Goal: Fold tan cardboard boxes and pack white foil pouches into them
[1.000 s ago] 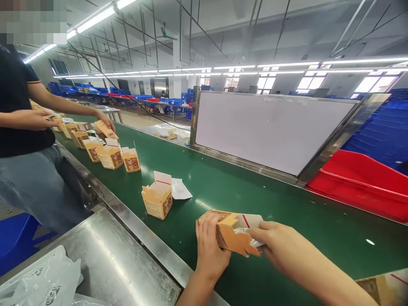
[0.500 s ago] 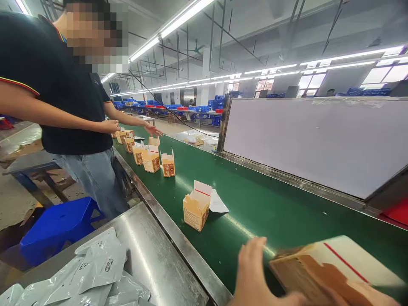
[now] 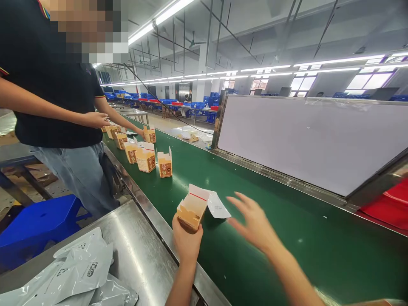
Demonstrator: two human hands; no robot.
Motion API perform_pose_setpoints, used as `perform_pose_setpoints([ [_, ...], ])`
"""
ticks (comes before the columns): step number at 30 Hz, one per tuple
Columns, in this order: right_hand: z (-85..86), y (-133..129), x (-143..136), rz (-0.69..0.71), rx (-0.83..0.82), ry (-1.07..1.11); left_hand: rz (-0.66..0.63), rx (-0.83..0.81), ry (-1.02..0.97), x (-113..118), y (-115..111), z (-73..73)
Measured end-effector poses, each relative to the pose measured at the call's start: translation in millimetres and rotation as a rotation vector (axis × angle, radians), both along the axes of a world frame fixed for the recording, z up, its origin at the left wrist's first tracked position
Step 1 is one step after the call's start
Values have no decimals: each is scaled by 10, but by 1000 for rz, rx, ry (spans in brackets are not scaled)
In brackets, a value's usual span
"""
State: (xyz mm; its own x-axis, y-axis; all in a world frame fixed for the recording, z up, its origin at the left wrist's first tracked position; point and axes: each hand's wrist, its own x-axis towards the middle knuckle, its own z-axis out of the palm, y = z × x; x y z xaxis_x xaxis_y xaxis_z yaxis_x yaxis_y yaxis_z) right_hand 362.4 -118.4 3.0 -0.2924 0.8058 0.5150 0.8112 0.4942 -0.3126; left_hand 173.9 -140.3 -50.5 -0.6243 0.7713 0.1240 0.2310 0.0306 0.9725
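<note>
My left hand (image 3: 187,243) is wrapped round the lower part of an open orange-brown carton (image 3: 191,212), its white inner flap with a red stripe standing up at the back. To the right of that carton a white sachet (image 3: 218,205) lies on the green conveyor belt (image 3: 287,246). My right hand (image 3: 251,219) hovers just right of the sachet, fingers spread and holding nothing. Farther up the belt stand several more open cartons (image 3: 165,163). At the lower right edge, part of another box (image 3: 384,302) shows, mostly cut off.
Grey foil pouches (image 3: 86,272) are piled on a steel table (image 3: 140,259) at lower left. A co-worker (image 3: 57,93) stands at the far left, one hand at a carton (image 3: 149,134). A blue stool (image 3: 41,225) is below. A white panel (image 3: 306,140) borders the belt's far side.
My left hand has moved forward and taken hold of the carton beside the sachet. My right hand has left the box at lower right and reached toward the sachet. The co-worker's hand has reached a carton.
</note>
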Motion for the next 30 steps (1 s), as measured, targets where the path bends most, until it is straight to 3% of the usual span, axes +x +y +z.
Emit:
perform_pose_setpoints([
  [3, -220, 327, -347, 74, -37, 195, 41, 40, -26, -55, -30, -22],
  [6, -225, 506, -381, 37, -19, 459, 33, 70, -16, -69, -41, -35],
  [9, 61, 388, -128, -71, 56, 664, 3, 75, -12, -28, -49, -34],
  [12, 458, 8, 77, 43, 22, 844, -79, 121, -32, 33, -85, 3],
  [14, 654, -242, 64, 205, -53, 730, -101, 197, 11, 72, -113, 27],
  [16, 734, -384, -54, 299, -96, 392, -84, 311, 141, 115, -138, 27],
  [18, 706, -405, -219, 336, -90, 34, -103, 444, 336, 170, -164, -6],
  [20, 628, -372, -364, 368, -88, -180, -149, 536, 484, 235, -203, -54],
  [23, 549, -412, -401, 421, -229, -232, -221, 519, 480, 325, -302, -95],
  [26, 519, -584, -116, 413, -320, -180, -283, 345, 333, 416, -427, -42],
  [28, 409, -647, 158, 357, -239, -176, -315, 203, 236, 514, -492, 26],
  [30, 168, -622, 322, 241, -110, -37, -432, 106, 158, 638, -525, 75],
])
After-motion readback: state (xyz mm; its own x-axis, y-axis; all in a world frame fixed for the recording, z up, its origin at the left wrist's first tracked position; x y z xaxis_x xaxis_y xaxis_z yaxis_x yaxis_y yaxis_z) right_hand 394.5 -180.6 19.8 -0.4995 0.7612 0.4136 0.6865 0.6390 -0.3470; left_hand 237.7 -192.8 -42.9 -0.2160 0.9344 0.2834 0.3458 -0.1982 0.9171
